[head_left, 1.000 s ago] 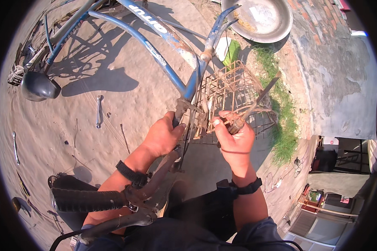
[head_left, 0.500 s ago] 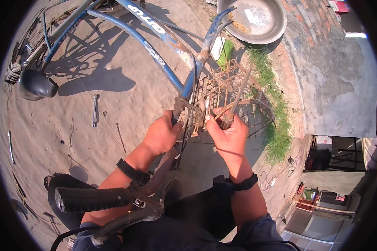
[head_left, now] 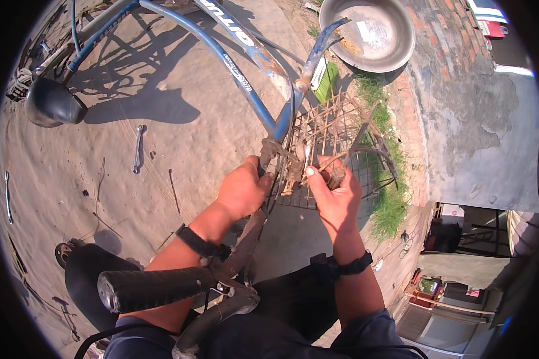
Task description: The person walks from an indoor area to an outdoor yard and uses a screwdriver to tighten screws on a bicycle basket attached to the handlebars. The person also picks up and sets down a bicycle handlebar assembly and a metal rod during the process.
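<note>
An old blue bicycle frame (head_left: 245, 90) lies on its side, its rusty wire basket (head_left: 329, 128) beyond my hands. My left hand (head_left: 244, 190) is closed around the bicycle stem (head_left: 272, 157), just below the frame's head; its fingertips are partly hidden. In my right hand (head_left: 339, 200) is a screwdriver-like tool (head_left: 361, 133), a long brown rod with a thicker handle in the palm. Thumb and forefinger of that hand come together at the basket's near wires; whether they pinch one I cannot tell. The handlebar's black grip (head_left: 156, 288) crosses above my left forearm.
Two wrenches lie on the sandy ground, one (head_left: 138, 149) left of the bicycle and another (head_left: 8, 197) farther left. The black saddle (head_left: 55, 103) is at the upper left. A wide metal basin (head_left: 408, 45) stands at the far right near grass (head_left: 390, 206) and a wall (head_left: 479, 119).
The bicycle and both hands appear slightly farther right, while the view has shifted. The handlebar grip has swung a little right. Both hands keep their holds.
</note>
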`<state>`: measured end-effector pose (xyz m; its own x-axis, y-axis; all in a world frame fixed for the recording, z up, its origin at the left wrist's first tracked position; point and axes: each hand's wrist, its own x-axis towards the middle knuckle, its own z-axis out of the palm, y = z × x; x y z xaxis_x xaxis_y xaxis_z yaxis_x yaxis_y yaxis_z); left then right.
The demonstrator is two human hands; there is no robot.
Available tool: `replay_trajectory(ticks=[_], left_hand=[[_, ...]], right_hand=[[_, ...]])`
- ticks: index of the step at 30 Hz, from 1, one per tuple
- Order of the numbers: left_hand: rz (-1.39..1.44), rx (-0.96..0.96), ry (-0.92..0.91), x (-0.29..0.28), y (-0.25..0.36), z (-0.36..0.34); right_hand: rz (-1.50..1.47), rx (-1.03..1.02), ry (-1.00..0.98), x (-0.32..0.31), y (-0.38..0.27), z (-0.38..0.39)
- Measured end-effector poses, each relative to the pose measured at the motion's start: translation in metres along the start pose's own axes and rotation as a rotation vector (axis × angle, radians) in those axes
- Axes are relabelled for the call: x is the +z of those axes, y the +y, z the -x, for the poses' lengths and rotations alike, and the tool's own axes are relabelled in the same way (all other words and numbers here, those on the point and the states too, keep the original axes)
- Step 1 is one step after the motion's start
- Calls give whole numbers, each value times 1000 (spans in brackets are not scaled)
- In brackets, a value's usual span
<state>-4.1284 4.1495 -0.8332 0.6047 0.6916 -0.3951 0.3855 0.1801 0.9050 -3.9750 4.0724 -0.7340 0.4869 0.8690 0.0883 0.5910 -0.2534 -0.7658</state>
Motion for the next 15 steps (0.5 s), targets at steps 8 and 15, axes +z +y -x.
replay_trajectory(ticks=[8, 15], left_hand=[[-9, 17, -10, 0, -1, -1], [7, 5, -29, -4, -1, 0]], right_hand=[[-61, 74, 69, -6, 18, 34], [84, 147, -71, -40, 3, 50]])
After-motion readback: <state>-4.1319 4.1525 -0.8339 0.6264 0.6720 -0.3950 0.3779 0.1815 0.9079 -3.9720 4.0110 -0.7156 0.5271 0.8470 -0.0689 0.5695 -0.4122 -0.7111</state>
